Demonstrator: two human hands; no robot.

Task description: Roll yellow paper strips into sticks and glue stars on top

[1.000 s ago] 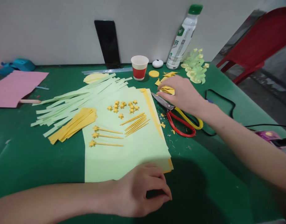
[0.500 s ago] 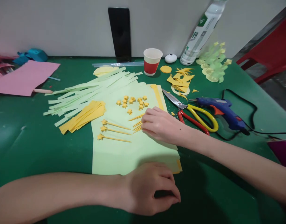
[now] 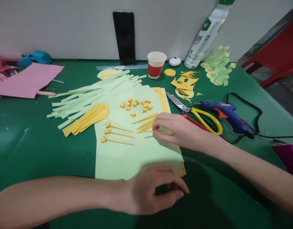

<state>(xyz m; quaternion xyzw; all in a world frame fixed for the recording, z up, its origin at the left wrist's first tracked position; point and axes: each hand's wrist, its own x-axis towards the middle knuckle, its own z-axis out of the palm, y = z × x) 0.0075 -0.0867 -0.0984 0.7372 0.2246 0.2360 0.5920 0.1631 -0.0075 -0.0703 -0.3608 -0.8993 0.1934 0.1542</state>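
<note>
Between the thumb and fingers of my right hand (image 3: 175, 128) is a thin yellow paper stick (image 3: 148, 131), just above the pale green paper sheets (image 3: 117, 159). Beside it lies a small bunch of similar yellow sticks (image 3: 144, 124), partly behind my fingers. To the left, three sticks tipped with paper stars (image 3: 119, 134) rest in a row. Several loose yellow paper stars (image 3: 136, 103) sit higher on the sheets. My left hand (image 3: 158, 190) hovers at the sheets' near edge, fingers curved, thumb and index tips slightly apart, nothing visible in it.
Green strips (image 3: 89, 92) and yellow strips (image 3: 86, 119) lie at left. Scissors (image 3: 191, 111) and a corded blue glue gun (image 3: 227, 111) are at right. Behind stand a paper cup (image 3: 156, 65), yellow scraps (image 3: 186, 84) and a white-green bottle-like package (image 3: 203, 38). Pink paper (image 3: 29, 79) lies far left.
My right hand has drawn back to the right from the bunch with one stick pinched in it. My left thumb and index finger have parted slightly.
</note>
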